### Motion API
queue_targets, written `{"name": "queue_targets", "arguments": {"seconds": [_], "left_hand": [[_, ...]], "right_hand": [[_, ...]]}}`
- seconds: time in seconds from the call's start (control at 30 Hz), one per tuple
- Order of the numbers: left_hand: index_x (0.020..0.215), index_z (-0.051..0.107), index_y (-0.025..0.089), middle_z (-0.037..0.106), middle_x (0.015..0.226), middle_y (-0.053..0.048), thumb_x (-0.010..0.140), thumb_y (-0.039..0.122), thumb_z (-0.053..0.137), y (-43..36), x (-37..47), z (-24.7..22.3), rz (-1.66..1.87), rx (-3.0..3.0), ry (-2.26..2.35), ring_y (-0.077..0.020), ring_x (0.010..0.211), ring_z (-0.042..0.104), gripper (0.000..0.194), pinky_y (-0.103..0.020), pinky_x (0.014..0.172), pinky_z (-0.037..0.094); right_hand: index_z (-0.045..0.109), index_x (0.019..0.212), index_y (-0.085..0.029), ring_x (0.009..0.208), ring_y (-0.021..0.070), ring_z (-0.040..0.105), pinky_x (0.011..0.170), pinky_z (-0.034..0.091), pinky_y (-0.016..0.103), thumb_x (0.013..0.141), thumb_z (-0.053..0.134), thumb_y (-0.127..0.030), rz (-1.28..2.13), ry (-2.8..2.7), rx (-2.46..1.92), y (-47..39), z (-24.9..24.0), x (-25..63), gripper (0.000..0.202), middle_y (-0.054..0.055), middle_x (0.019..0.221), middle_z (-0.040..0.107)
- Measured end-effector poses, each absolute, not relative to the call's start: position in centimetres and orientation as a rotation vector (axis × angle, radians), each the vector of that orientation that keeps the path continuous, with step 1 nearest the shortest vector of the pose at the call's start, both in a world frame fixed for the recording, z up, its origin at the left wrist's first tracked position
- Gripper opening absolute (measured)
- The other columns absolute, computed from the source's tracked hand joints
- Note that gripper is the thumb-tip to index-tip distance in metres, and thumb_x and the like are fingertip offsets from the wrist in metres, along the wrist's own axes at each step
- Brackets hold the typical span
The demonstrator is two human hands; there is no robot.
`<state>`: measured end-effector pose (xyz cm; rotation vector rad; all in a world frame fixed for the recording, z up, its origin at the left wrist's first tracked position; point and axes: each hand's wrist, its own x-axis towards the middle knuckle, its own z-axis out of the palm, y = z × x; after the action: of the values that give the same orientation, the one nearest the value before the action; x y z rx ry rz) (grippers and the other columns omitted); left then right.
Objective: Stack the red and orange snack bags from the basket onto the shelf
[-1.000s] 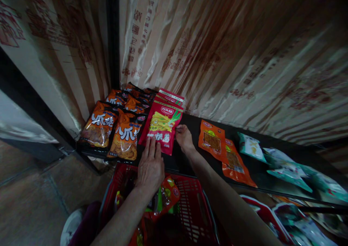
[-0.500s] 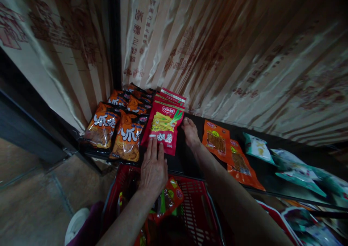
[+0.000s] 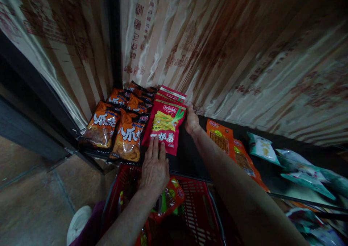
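A red snack bag (image 3: 168, 124) with yellow sticks and a green stalk printed on it lies on the black shelf (image 3: 187, 157), overlapping other red bags behind it. Across its lower edge rest the outstretched fingers of my left hand (image 3: 155, 168), pressing flat. At the bag's upper right edge is my right hand (image 3: 191, 119), its fingers bent and partly hidden; whether they pinch the bag I cannot make out. Just left of the red bags, several orange-and-black snack bags (image 3: 127, 139) sit in rows.
Orange snack packs (image 3: 220, 137) and green-and-white bags (image 3: 262, 148) lie farther right on the shelf. Below my hands stands a red shopping basket (image 3: 198, 202) with packets inside. A printed curtain (image 3: 217, 50) hangs behind the shelf, and a dark post (image 3: 112, 39) rises at its left corner.
My right hand has moved slightly up and away along the red bag's right edge. My left hand stays on the lower edge. The view has shifted a little.
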<state>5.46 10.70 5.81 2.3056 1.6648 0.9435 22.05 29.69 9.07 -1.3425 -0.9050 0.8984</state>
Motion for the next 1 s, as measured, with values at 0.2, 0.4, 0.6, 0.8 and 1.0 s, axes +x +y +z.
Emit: {"name": "queue_targets", "arguments": {"seconds": [0.2,0.4,0.6,0.8,1.0], "left_hand": [[0.139,0.035,0.007,0.026,0.150,-0.022,0.086,0.016,0.044,10.5,5.2,5.5,0.942,2.345,1.641,-0.0328,0.141,0.015,0.054,-0.052,0.104,0.036],[0.137,0.037,0.004,0.026,0.150,-0.024,0.087,0.016,0.043,10.0,4.9,5.4,0.955,2.372,1.607,-0.0322,0.142,0.013,0.052,-0.051,0.108,0.032],[0.133,0.040,0.002,0.026,0.149,-0.025,0.088,0.018,0.044,9.2,4.5,5.4,0.994,2.409,1.546,-0.0331,0.141,0.014,0.048,-0.053,0.107,0.033],[0.120,0.054,0.007,0.043,0.141,-0.018,0.087,0.010,0.039,7.9,3.6,6.3,1.128,2.476,1.312,-0.0257,0.137,0.030,0.036,-0.045,0.108,0.038],[0.115,0.060,0.013,0.063,0.121,-0.012,0.086,0.011,0.039,4.2,3.7,6.9,0.897,2.524,1.058,-0.0216,0.115,0.055,0.035,-0.037,0.100,0.046]], "right_hand": [[0.059,0.107,-0.017,0.106,0.0193,0.060,0.093,0.047,0.034,0.093,0.030,-0.048,0.878,-0.821,-1.428,25.7,10.3,22.0,0.045,0.010,0.113,0.065],[0.055,0.117,-0.017,0.114,0.0212,0.056,0.096,0.045,0.039,0.089,0.036,-0.052,0.721,-0.929,-1.365,20.3,10.5,23.1,0.049,0.013,0.127,0.055],[0.058,0.112,-0.018,0.110,0.0225,0.057,0.090,0.048,0.042,0.085,0.045,-0.057,0.675,-1.045,-1.320,13.8,11.9,23.1,0.049,0.011,0.123,0.058],[0.056,0.114,-0.024,0.094,0.0164,0.063,0.077,0.051,0.031,0.089,0.048,-0.043,0.729,-1.111,-1.278,4.6,11.1,21.3,0.032,0.006,0.111,0.064],[0.060,0.105,-0.020,0.082,0.0177,0.065,0.076,0.051,0.033,0.087,0.049,-0.038,1.194,-1.362,-1.717,-3.0,3.4,22.2,0.028,0.005,0.090,0.070]]}}
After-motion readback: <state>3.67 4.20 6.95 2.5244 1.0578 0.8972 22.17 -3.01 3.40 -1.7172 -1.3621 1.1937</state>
